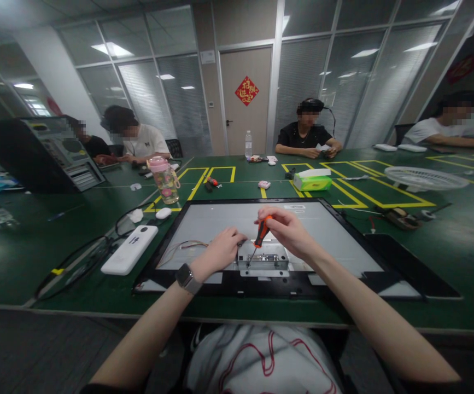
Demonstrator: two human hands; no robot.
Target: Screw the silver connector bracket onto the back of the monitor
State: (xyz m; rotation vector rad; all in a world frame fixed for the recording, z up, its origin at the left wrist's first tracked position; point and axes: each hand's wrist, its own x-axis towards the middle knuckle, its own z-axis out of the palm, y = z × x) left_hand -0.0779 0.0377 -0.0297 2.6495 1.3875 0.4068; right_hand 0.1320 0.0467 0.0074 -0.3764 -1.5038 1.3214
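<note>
A flat display panel (335, 235) with a black frame lies on the table before me. Near its front edge sits a metal bracket (267, 262) with small parts along it. My right hand (284, 227) is closed around an orange and black screwdriver (263, 232), tilted, its shaft pointing down to the left part of the bracket. My left hand (222, 249) rests at the bracket's upper left corner with fingers bent together; what the fingertips press or hold is hidden. Thin cables (187, 244) run over the panel left of that hand.
A white power bank (130, 250) and black cables (76, 268) lie left of the panel. Beyond are a pink-lidded bottle (165, 180), a tissue pack (312, 179) and a white fan grille (425, 178). A computer case (44, 153) stands far left. Several people sit across the table.
</note>
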